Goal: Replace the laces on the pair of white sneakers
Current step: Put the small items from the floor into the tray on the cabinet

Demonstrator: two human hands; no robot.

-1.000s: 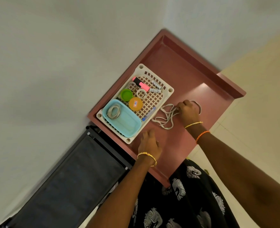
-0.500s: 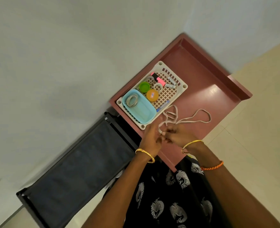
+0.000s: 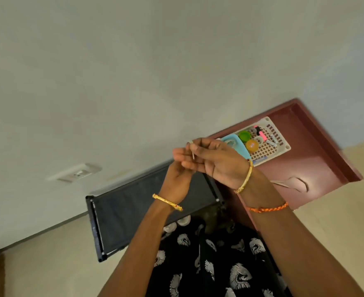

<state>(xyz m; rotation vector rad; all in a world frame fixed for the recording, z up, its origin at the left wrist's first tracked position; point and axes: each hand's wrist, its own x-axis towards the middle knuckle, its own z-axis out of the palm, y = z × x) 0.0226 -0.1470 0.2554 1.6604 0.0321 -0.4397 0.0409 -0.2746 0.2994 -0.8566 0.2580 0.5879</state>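
My right hand is raised in front of me, thumb and fingers pinching the tip of a white shoelace. My left hand sits just under it, fingers curled up to the same lace end, mostly hidden behind the right hand. The rest of the lace trails back over the maroon table, lying in a loop there. No sneakers are in view.
A white perforated basket on the table holds a light blue tray, a green lid, an orange lid, tape and markers. A black fabric rack stands left of the table against the wall. A wall socket is further left.
Both hands have lifted off the table and come up together with the lace end; the view has swung left, so the table now lies to the right.
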